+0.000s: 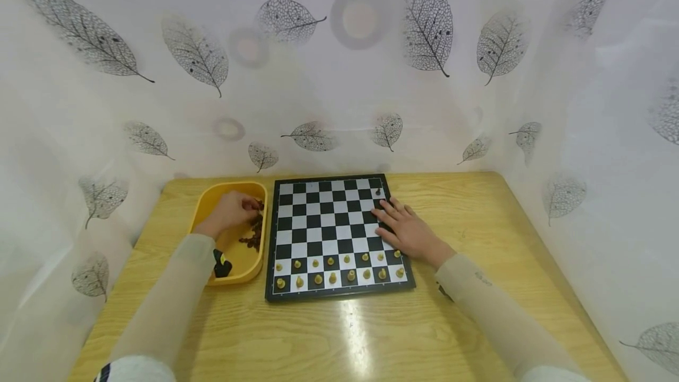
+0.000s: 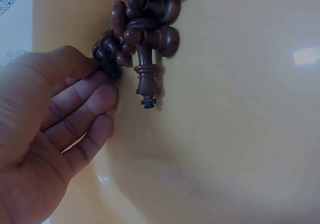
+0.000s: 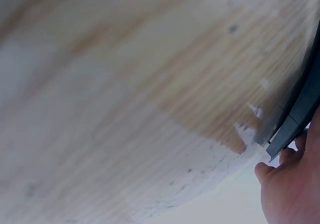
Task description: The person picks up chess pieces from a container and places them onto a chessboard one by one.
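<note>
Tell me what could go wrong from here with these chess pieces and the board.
The left hand pinches a dark chess piece crowded among other dark pieces in the yellow bin; lifting it might drag some along.

The right hand lies over the edge of the chessboard, near the lone dark piece on it and the closest yellow pieces; a careless slide could knock one over.
</note>
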